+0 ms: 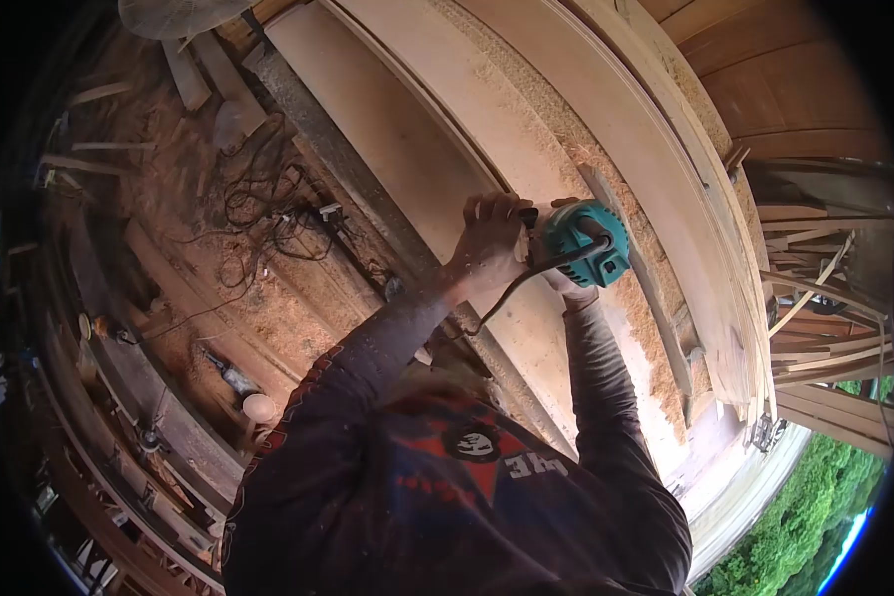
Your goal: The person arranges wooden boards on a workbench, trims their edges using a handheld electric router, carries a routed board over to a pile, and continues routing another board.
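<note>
A teal corded router (pixel 588 244) stands over a pale wooden board, its black power cord (pixel 517 288) looping down beside my left forearm. My left hand (pixel 489 236) has its fingers curled at the router's dark side handle (pixel 528 216). On the other side, my right hand (pixel 574 290) wraps the tool from below and behind; most of its fingers are hidden by the motor body. The router's base and bit cannot be seen. Under the tool, the long board (pixel 502 308) runs diagonally, next to a darker panel (pixel 377 119).
Sawdust and a loose strip (pixel 646 288) lie right of the router. Long planks (pixel 656 169) stretch along the right. Tangled cables (pixel 268 204) and another power tool (pixel 230 375) rest on the shaving-covered floor at left. Stacked wood (pixel 829 328) stands at far right.
</note>
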### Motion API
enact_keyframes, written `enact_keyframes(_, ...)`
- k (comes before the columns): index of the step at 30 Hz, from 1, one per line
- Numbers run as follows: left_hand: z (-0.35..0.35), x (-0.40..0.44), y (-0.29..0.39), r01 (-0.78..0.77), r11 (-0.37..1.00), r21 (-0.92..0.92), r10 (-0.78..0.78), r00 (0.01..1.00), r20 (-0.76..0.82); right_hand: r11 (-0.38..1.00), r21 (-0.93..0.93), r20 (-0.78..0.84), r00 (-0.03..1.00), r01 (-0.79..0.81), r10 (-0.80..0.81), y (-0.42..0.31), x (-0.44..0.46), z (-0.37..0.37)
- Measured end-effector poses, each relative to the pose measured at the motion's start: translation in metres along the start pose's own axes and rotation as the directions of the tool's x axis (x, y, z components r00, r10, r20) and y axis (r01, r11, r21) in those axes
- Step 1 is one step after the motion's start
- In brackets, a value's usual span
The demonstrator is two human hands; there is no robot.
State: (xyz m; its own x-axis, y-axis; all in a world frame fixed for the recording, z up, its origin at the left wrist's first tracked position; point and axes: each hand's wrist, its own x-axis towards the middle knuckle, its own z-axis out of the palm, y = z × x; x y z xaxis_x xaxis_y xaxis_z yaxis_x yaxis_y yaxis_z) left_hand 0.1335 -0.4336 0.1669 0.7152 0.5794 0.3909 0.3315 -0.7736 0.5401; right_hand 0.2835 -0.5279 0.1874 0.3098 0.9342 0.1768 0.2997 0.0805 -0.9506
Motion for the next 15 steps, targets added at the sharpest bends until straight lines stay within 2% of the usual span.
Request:
enact_keyframes(1,0.0,0.003,-0.006,0.012,1.0,0.004,-0.012,1.0,-0.012,1.0,-0.001,0.027,1.0,-0.004,0.004,-0.002,0.01,0.004)
enact_keyframes(3,-0.006,0.004,-0.017,-0.009,1.0,0.005,0.01,1.0,-0.027,0.988,-0.102,0.027,0.993,0.114,-0.112,-0.008,0.029,0.009)
enact_keyframes(5,-0.015,0.006,-0.022,0.019,0.999,-0.034,-0.02,1.0,-0.02,0.986,-0.108,0.013,0.992,0.124,-0.123,-0.006,0.041,0.013)
enact_keyframes(9,-0.007,0.009,-0.04,0.038,0.996,-0.086,-0.04,0.999,-0.027,0.99,-0.023,-0.024,0.99,0.14,-0.141,-0.007,0.059,0.023)
enact_keyframes(10,-0.012,0.01,-0.042,0.036,0.995,-0.09,-0.039,0.999,-0.023,0.951,-0.182,0.049,0.968,0.249,-0.245,0.0,0.065,0.025)
enact_keyframes(13,-0.022,0.017,-0.051,0.046,0.985,-0.165,-0.048,0.999,-0.007,0.767,-0.535,0.157,0.933,0.356,-0.323,0.002,0.07,0.026)
enact_keyframes(15,-0.016,0.02,-0.065,0.08,0.989,-0.124,-0.083,0.996,-0.014,0.74,-0.528,0.173,0.906,0.416,-0.386,-0.001,0.084,0.031)
